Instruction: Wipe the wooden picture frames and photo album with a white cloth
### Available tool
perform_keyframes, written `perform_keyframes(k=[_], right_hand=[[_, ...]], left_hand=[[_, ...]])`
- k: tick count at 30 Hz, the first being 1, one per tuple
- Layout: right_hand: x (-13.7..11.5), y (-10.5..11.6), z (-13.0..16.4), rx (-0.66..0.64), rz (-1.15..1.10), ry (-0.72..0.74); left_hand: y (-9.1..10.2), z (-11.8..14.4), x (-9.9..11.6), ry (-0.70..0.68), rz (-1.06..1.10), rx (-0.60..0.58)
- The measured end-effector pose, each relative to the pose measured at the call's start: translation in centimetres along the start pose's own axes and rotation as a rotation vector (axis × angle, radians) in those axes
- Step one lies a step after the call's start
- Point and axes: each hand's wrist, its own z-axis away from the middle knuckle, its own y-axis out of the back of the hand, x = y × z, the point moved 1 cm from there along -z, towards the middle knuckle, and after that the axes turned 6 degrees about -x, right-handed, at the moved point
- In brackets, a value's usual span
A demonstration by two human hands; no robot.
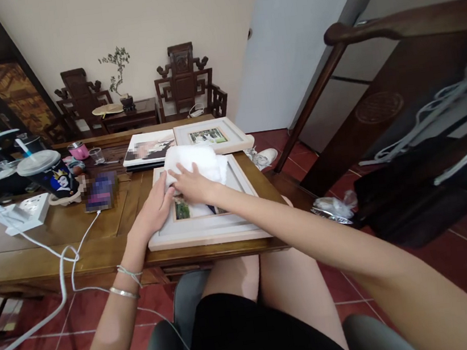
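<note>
A framed picture (207,234) with a pale border lies flat near the table's front edge. On its upper part rests a bunched, fluffy white cloth (199,157), covering much of the image. My right hand (194,185) presses on the cloth from above, fingers spread and reaching left. My left hand (154,207) lies along the frame's left side, fingers outstretched and together, their tips at the cloth's edge. The thumb side of my left hand is close to my right hand, and I cannot tell whether they touch.
Behind lie a second framed picture (229,141) and a white-covered picture panel (138,143). To the left are a phone (101,191) on a charging cable, a lidded drink cup (55,172), a power strip (27,213) and a small glass (96,155). White cables hang over the table's front edge.
</note>
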Motion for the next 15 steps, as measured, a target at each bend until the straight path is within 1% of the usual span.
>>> perform_keyframes(k=[3,5,9,12,15], right_hand=[[-1.2,0.3,0.6,-0.021,-0.047,0.077],[-2.2,0.5,1.8,-0.042,-0.067,0.124],[-4.0,1.1,4.9,-0.084,-0.037,0.195],[-5.0,1.7,7.0,-0.109,-0.043,0.253],[-5.4,2.3,8.8,-0.156,-0.086,0.342]], left_hand=[[0.0,0.0,0.1,-0.003,0.023,0.003],[0.1,0.1,0.2,0.007,0.041,-0.003],[0.4,0.2,0.4,0.034,0.067,-0.021],[0.5,0.1,0.2,0.064,0.035,-0.015],[0.4,0.0,-0.3,0.064,-0.050,-0.003]])
